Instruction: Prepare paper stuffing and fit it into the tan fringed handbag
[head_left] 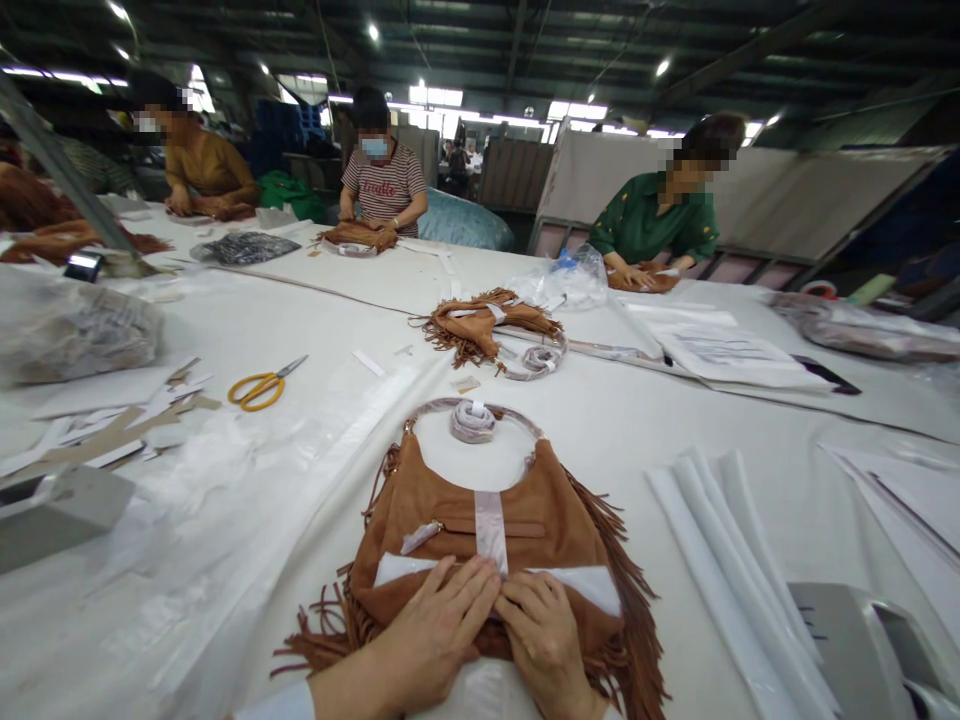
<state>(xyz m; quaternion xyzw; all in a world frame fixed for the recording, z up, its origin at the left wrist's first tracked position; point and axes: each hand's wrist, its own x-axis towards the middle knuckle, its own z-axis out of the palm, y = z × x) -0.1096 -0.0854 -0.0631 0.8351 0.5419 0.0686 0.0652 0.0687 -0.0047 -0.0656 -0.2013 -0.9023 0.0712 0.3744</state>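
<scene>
A brown fringed handbag [427, 500] lies flat on the white table before me, its wrapped handle loop pointing away. Pale tape [490, 530] runs down its middle, and white sheet material [581, 585] shows across its lower part. Inside the handle loop sits a coiled wrapped strap [472, 422]. My left hand [439, 630] rests on the bag's lower middle, fingers extended over the bag and the tape's lower end. Beside it, my right hand [541, 632] presses on the bag with bent fingers, fingertips near the tape; whether it pinches anything is hidden.
Yellow-handled scissors [259, 390] and paper scraps [112, 430] lie left. Another fringed bag [487, 325] is ahead. Folded plastic sheets [739, 570] and a grey device [862, 650] are right. Three people work across the table [330, 350]; a metal post [67, 165] stands far left.
</scene>
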